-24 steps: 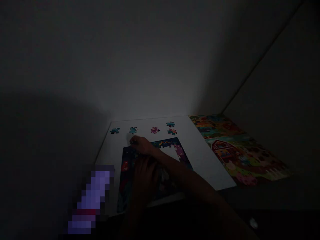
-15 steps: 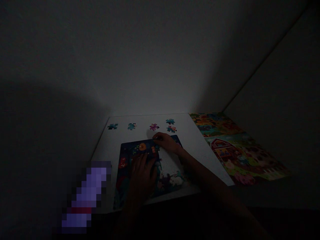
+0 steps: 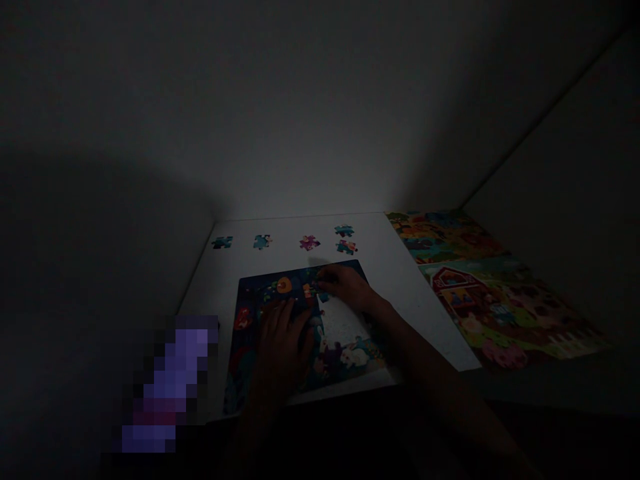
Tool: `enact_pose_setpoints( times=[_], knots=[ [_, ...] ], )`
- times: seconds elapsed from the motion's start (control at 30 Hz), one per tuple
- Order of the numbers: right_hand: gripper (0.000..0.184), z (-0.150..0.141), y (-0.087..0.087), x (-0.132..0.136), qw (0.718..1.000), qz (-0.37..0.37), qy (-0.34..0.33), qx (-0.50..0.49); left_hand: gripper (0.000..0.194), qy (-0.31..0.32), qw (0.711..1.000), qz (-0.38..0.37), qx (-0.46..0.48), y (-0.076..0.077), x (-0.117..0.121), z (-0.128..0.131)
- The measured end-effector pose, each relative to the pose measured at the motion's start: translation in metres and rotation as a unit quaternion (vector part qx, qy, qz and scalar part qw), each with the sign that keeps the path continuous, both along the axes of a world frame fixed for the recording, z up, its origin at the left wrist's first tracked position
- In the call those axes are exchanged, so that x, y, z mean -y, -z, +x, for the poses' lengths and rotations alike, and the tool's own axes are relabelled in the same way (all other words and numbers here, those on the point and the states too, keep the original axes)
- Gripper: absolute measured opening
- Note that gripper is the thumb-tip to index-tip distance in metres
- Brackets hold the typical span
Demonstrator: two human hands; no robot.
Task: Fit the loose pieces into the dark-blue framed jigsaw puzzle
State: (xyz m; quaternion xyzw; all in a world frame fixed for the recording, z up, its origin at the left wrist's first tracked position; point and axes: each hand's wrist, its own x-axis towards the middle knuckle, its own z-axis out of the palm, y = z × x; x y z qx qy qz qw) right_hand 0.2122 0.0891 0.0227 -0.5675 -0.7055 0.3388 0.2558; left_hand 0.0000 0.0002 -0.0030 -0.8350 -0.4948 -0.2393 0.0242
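In dim light a dark blue jigsaw puzzle [image 3: 260, 293] lies on a white table [image 3: 400, 280], with a bare white gap in its right middle. My left hand [image 3: 280, 343] lies flat on the puzzle's left half, fingers stretched out. My right hand [image 3: 347, 287] rests at the puzzle's upper edge, its fingertips pressed on a puzzle piece [image 3: 315, 288] next to an orange round figure. Several loose pieces lie in a row beyond the puzzle: a dark teal piece [image 3: 221, 243], a blue piece [image 3: 261, 241], a pink piece [image 3: 309, 243], and two more pieces [image 3: 345, 240].
A finished colourful farm puzzle [image 3: 480, 287] with a red barn lies to the right on the table. A blurred purple patch [image 3: 170, 383] sits at the lower left. Walls close off the table at the back and right.
My right hand moved from the puzzle's upper left corner to its upper middle and set its fingertips down on a piece there. My left hand stayed flat on the puzzle.
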Motion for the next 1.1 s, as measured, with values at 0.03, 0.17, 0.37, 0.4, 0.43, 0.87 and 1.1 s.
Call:
enact_pose_setpoints(
  times=[0.03,0.17,0.37,0.4,0.43,0.87,1.1],
  knots=[
    [0.022,-0.001,-0.001,0.001,1.000,0.004,0.000,0.017,0.034,0.002,1.000,-0.001,-0.001,-0.001,0.000,0.000],
    [0.023,-0.003,-0.005,0.003,0.998,0.018,-0.002,0.060,0.034,0.008,1.000,-0.010,-0.001,-0.003,0.000,-0.001],
    [0.021,-0.008,-0.007,0.007,0.994,0.038,0.028,0.098,0.034,0.002,1.000,-0.011,0.000,-0.003,0.000,0.000],
    [0.021,-0.009,-0.007,0.008,0.994,0.037,0.032,0.102,0.034,0.002,1.000,-0.012,-0.001,-0.003,0.000,0.000],
    [0.022,-0.010,-0.007,0.008,0.993,0.037,0.036,0.105,0.035,0.003,1.000,-0.014,-0.002,-0.003,0.000,0.000],
    [0.022,-0.015,-0.006,0.010,0.985,0.038,0.055,0.161,0.034,0.002,1.000,-0.025,0.001,-0.004,0.002,0.000],
    [0.021,-0.019,-0.014,0.014,0.981,0.030,0.052,0.186,0.036,0.002,0.999,-0.033,0.002,-0.004,0.001,0.000]
  ],
)
